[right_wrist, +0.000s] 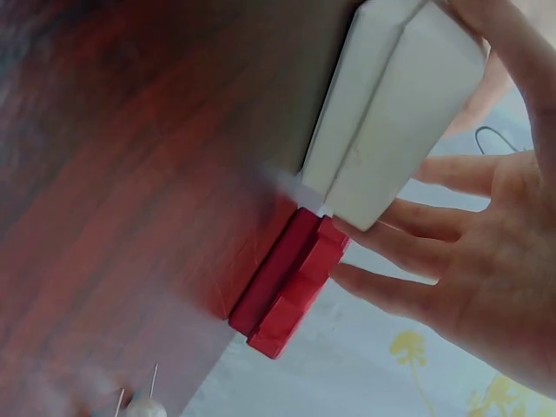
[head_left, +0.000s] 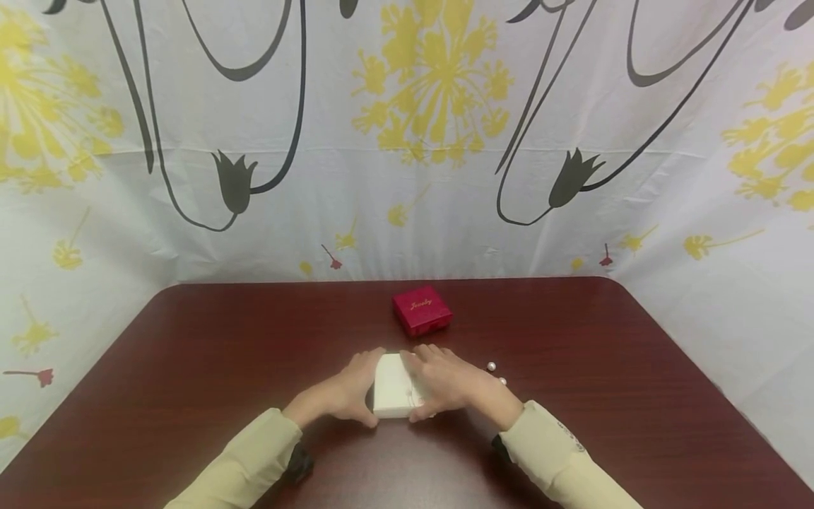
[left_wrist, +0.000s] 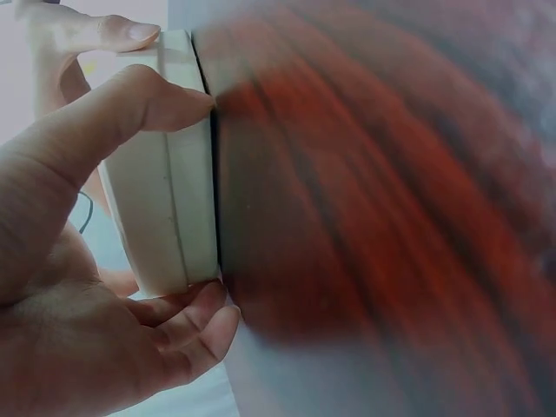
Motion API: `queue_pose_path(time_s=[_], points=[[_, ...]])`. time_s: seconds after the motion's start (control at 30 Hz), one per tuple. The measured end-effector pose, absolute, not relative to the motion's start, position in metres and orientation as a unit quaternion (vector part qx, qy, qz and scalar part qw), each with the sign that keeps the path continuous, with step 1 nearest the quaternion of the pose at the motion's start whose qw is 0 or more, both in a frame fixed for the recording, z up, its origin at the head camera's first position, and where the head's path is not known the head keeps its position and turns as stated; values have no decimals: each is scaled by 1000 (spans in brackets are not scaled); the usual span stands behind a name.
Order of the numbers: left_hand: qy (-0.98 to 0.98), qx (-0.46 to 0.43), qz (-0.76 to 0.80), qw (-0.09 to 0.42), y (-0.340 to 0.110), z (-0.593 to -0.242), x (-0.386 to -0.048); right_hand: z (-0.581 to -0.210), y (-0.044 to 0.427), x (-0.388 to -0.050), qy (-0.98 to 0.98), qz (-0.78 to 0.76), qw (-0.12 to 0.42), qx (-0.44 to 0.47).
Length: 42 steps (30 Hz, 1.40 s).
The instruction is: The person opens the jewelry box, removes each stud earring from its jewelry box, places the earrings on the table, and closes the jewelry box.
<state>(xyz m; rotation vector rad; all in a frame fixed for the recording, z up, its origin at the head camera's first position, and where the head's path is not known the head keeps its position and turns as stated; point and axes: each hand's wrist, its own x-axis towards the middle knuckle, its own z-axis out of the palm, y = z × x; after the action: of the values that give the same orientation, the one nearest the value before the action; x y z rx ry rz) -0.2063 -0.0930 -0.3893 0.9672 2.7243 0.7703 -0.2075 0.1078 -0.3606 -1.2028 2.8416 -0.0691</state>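
Fingers (left_wrist: 195, 343) of left hand (head_left: 346, 389) and right hand (head_left: 445, 380) grip white box (head_left: 391, 389), likely steadying it, short of table's (head_left: 572, 332) far edge.

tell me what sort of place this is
Probably a small indoor work spot, screened off: a flower-printed sheet hangs behind and on both sides of a dark wood-look table. A red box lies on it, beyond a white box.
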Motion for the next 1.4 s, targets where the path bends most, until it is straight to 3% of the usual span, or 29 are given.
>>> queue_pose_path(time_s=[0.93,1.4], points=[[906,334,255,57,-89,-387,-201,-365,100,-198,919,-25,6,-393],[910,319,260,59,-88,-390,-203,-371,107,-200,905,-21,-60,-421]])
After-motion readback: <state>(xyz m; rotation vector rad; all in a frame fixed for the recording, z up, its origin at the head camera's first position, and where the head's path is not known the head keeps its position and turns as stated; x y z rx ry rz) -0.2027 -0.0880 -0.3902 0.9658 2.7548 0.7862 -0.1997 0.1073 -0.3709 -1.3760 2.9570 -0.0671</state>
